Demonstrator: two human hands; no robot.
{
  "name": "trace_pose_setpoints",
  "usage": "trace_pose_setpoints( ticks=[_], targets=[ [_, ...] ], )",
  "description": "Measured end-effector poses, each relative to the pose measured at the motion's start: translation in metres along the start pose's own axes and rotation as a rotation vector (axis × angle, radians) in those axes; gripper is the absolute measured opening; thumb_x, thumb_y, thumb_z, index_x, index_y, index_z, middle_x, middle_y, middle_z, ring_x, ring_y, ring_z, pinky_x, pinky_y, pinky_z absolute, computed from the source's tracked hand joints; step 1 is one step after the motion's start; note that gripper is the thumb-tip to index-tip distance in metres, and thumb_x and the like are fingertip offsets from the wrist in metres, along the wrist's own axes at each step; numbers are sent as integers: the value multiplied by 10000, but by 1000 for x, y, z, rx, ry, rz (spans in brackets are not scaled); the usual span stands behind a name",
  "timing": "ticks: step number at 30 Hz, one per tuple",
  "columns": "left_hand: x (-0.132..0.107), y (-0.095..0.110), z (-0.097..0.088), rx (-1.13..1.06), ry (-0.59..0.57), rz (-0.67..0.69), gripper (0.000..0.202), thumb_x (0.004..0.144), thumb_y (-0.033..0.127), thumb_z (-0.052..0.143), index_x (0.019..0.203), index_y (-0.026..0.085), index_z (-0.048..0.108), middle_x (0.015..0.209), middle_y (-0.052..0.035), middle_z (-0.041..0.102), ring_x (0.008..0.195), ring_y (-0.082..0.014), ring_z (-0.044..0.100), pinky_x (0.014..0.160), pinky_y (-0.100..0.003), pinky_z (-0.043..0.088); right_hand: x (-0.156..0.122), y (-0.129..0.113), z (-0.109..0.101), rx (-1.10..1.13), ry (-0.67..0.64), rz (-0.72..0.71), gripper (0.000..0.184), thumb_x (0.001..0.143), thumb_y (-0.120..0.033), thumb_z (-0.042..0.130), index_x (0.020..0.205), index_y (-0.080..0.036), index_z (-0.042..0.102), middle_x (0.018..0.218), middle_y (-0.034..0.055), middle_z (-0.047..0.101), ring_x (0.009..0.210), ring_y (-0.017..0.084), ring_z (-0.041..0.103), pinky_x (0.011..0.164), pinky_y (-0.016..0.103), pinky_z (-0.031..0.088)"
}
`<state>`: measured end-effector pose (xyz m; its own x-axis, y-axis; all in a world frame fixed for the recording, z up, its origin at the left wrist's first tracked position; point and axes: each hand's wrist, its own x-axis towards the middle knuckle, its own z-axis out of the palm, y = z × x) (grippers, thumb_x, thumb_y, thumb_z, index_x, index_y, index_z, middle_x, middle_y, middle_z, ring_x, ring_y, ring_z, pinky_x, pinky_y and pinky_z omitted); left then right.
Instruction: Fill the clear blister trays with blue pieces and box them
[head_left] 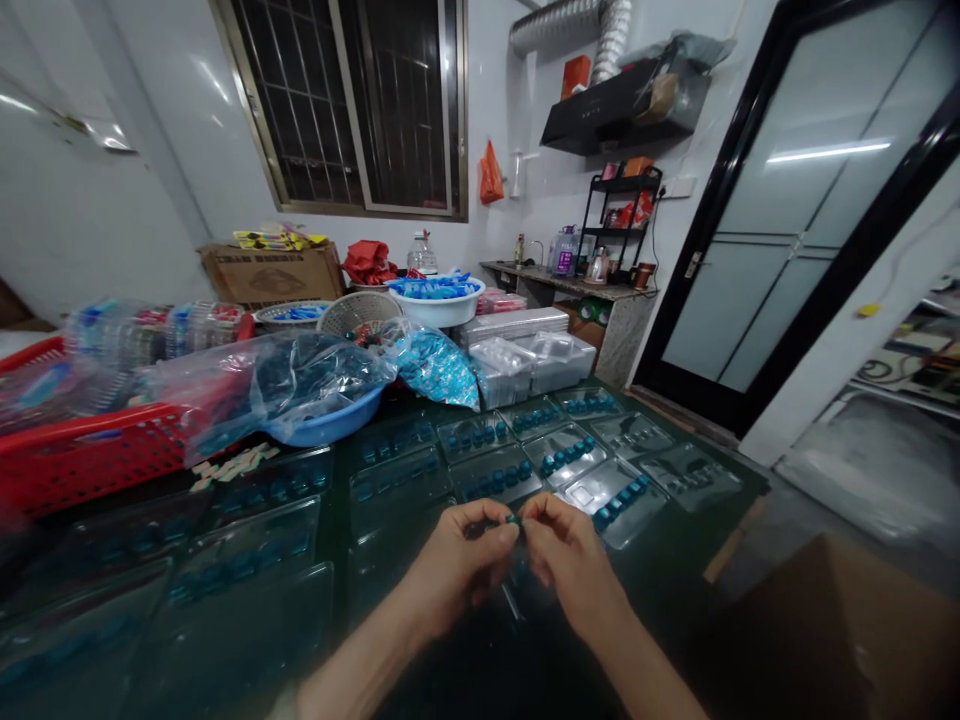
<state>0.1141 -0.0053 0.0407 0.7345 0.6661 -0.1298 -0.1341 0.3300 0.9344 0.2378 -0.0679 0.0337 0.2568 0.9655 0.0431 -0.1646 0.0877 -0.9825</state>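
Near the front middle of the table, my left hand (466,552) and my right hand (568,552) meet fingertip to fingertip. Both pinch one small dark green piece (513,519), too small to tell its kind. Just beyond the fingers lie clear plastic blister trays (621,532) in rows, many with a line of small teal pieces (568,455) in them. More trays (247,545) spread out to the left of my left forearm, blurred. A thin pale streak (514,603) shows below my hands, perhaps a reflection.
A red plastic basket (97,455) with packs stands at the left, beside a blue basin (330,425) under a clear bag. Stacked clear trays (517,370) and a white basin (437,308) of blue pieces sit behind. A cardboard box (832,630) is at the lower right.
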Motion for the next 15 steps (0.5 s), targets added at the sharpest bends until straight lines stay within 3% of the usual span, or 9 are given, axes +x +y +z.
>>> trace_pose_setpoints(
  ticks=[5,15],
  targets=[
    [-1,0,1,-55,-79,-64,246,693,364,590,671,149,473,520,26,462,364,-38,357,294,-147,166,0,2,-3,-36,-15,0,121,741,-254,505,660,-168,482,441,-84,355,385,40,295,375,165,221],
    [6,-8,12,-225,28,-216,212,695,320,590,673,141,478,614,15,443,401,-31,363,299,-145,135,6,22,-19,54,-3,81,126,731,-297,517,719,-174,492,440,-86,355,364,39,270,352,161,209]
  ],
)
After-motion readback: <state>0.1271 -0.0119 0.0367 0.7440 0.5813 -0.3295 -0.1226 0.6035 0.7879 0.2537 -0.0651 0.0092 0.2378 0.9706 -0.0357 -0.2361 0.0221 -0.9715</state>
